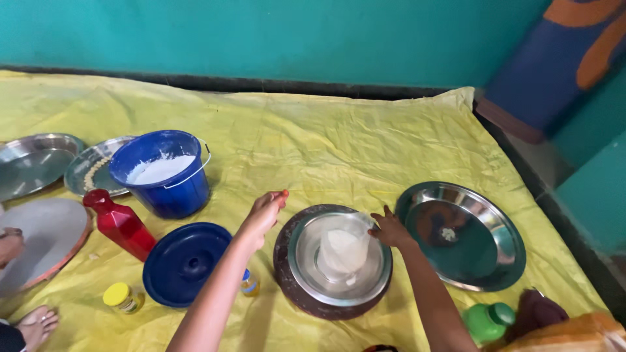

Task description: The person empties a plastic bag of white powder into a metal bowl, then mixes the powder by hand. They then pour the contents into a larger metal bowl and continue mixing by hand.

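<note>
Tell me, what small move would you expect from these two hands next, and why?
Probably the left hand, raised with fingertips pinched, comes down to take the opposite edge of the thin white sheet on the small steel plate. The right hand grips only one edge, so the sheet stands up and folds over.

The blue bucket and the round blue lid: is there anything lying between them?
No. In the head view, the blue bucket and blue lid have only bare yellow sheet between them. The red bottle stands off to the side.

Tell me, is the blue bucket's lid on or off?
Off. The blue bucket stands open with white batter showing, and its blue lid lies beside it.
</note>
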